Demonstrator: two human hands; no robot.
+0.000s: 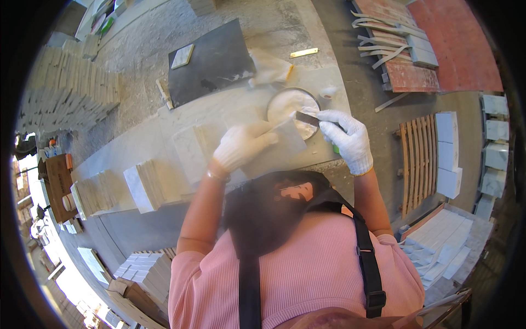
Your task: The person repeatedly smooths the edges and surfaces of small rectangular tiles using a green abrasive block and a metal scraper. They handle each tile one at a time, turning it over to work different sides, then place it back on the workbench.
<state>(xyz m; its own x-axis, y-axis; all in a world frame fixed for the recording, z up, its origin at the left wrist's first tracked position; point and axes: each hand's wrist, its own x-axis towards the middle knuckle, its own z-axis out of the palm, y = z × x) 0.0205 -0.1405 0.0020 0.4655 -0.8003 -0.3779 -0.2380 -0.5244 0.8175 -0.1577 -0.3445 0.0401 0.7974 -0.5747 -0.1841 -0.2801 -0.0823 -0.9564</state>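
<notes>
In a white glove, my left hand [244, 145] is closed on the edge of a pale, thin tile [290, 137], blurred by motion. My right hand [349, 140], also gloved, grips a putty knife [308, 118] with a dark flat blade; a bit of green shows below the fingers. The blade lies over a round dark-rimmed pan [269, 105] of white powder or paste, close to the tile's upper corner. Whether blade and tile touch, I cannot tell. A small white roll [327, 92] stands right of the pan.
Behind lie a black sheet [211, 71] bearing a small tile [182, 56], a pale glove or cloth [269, 67] and a yellow strip [304, 53]. Tile stacks [145, 186] stand on the bench's left, with more [76, 90] beyond. A wooden pallet [419, 164] is at right.
</notes>
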